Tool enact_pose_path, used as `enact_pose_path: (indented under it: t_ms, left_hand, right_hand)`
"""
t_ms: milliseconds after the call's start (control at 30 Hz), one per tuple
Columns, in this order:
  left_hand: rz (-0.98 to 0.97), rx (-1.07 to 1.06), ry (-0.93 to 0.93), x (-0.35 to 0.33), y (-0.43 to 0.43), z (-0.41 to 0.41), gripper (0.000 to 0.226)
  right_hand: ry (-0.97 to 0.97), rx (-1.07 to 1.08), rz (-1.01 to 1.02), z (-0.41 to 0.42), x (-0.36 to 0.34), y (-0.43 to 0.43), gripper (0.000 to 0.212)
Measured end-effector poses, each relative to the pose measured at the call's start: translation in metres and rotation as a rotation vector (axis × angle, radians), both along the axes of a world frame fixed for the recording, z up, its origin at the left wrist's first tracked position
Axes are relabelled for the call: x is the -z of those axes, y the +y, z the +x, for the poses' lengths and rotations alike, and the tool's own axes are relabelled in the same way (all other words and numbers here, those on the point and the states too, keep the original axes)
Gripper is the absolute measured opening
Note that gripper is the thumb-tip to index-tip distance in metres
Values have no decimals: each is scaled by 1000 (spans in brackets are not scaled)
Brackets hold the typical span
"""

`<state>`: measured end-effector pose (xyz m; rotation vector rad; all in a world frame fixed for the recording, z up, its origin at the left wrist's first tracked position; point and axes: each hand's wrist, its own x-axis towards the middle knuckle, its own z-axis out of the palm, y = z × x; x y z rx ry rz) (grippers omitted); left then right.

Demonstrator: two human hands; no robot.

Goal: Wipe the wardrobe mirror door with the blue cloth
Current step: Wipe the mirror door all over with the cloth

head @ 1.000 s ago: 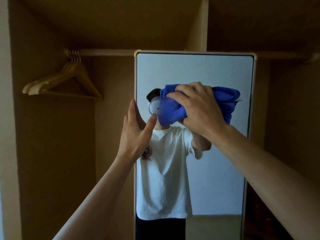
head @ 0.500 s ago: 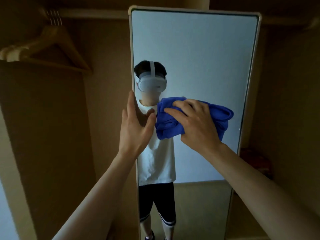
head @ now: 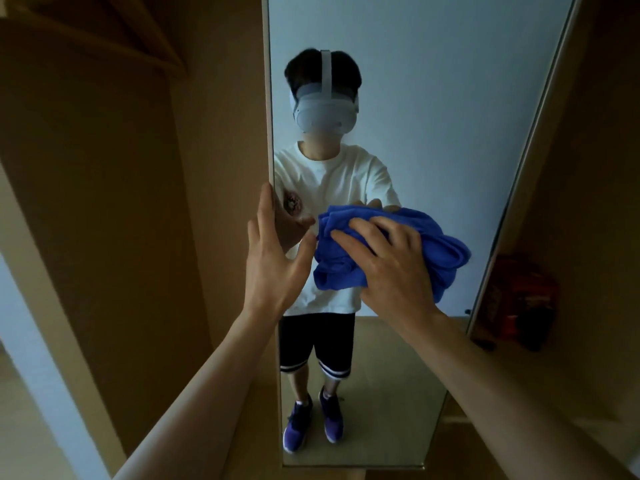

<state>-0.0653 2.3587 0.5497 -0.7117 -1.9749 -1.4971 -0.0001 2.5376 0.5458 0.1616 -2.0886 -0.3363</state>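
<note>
The tall mirror door [head: 433, 98] of the wardrobe stands in front of me, framed in light wood. My right hand [head: 388, 268] presses the bunched blue cloth [head: 440, 247] against the glass at mid height, fingers spread over it. My left hand [head: 273, 258] holds the mirror's left edge, fingers straight behind the frame and thumb on the glass. A person with a headset, white shirt and black shorts is reflected in the mirror.
Open wooden wardrobe compartments lie on both sides. A red and dark object [head: 519, 303] sits on a shelf at the right. Part of a wooden hanger [head: 104, 36] shows at the top left. The wardrobe's side panel [head: 52, 289] stands at the left.
My right hand has slid the cloth down the mirror from the top area to mid height. My left hand moved down the frame's edge with it, and my view tilted downward.
</note>
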Motion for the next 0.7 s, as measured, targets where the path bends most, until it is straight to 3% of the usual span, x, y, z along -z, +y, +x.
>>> enact_pose_path:
  t_ms: [200, 600, 700]
  left_hand:
    - [18, 4, -49, 35, -2, 5, 87]
    - [38, -88, -63, 76, 3, 5, 82]
    - [48, -96, -96, 98, 4, 4, 83]
  right_hand:
    - [-29, -2, -48, 3, 49, -1, 73]
    - [-84, -4, -74, 6, 123, -5, 56]
    - [-87, 9, -63, 4, 143, -6, 63]
